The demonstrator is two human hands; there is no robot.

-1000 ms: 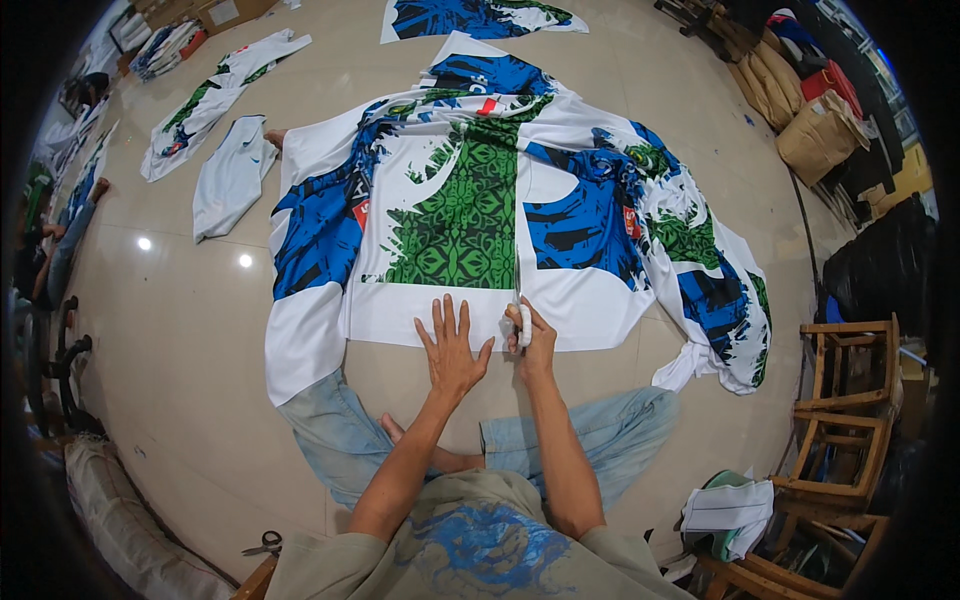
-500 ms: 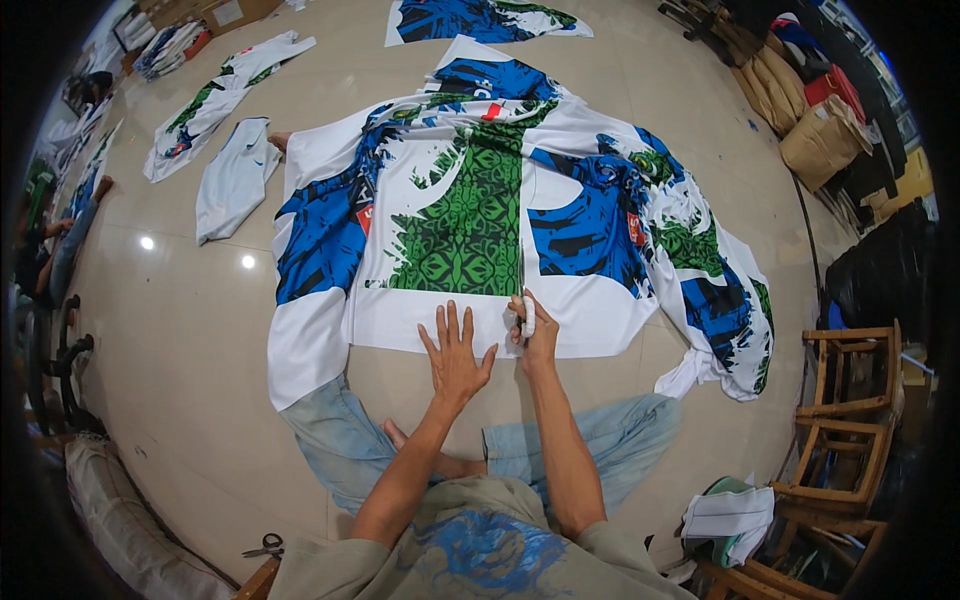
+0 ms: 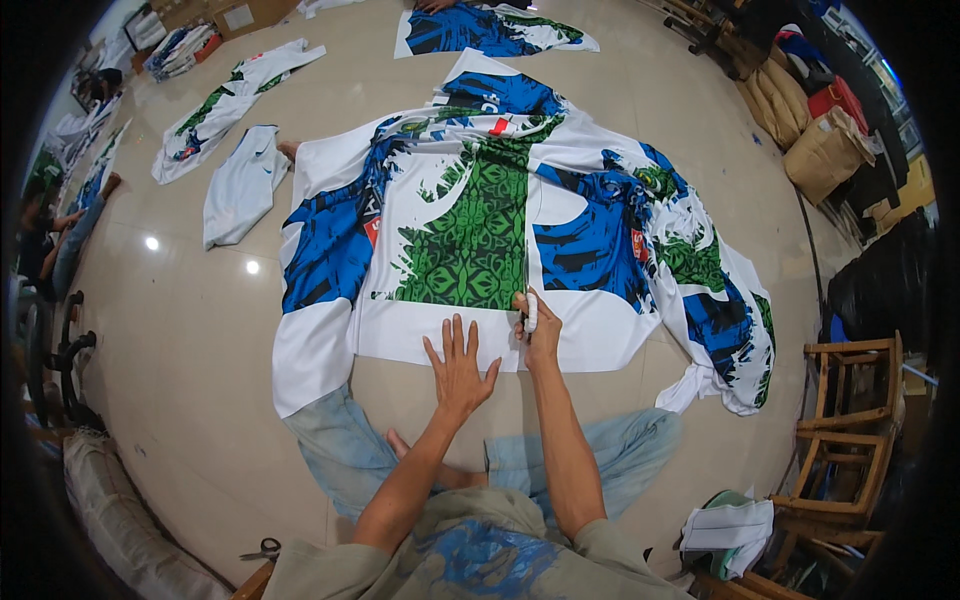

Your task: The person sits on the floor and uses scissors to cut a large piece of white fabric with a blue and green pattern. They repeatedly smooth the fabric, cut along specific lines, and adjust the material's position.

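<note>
A large printed fabric [image 3: 470, 235] in white, blue and green is spread on the floor before me. My left hand [image 3: 461, 374] lies flat on its white near border, fingers spread. Just to the right, my right hand [image 3: 541, 340] is closed around scissors [image 3: 530, 318] with white-wrapped handles. Their blades point away from me along the straight right edge of the green panel, where a cut line seems to run; the blade tips are hard to make out. Blue and white fabric continues to the right of that line.
Loose cut pieces lie beyond: a pale one [image 3: 241, 190], a long patterned one [image 3: 205, 118] and a blue one [image 3: 470, 32]. Wooden stools [image 3: 850, 400] and a brown paper bag [image 3: 828, 148] stand at right. Small black scissors [image 3: 263, 549] lie lower left. Other people sit at far left.
The whole scene sits slightly lower in the picture. Both hands keep nearly the same places on the fabric. Another person's hand now shows at the far blue piece.
</note>
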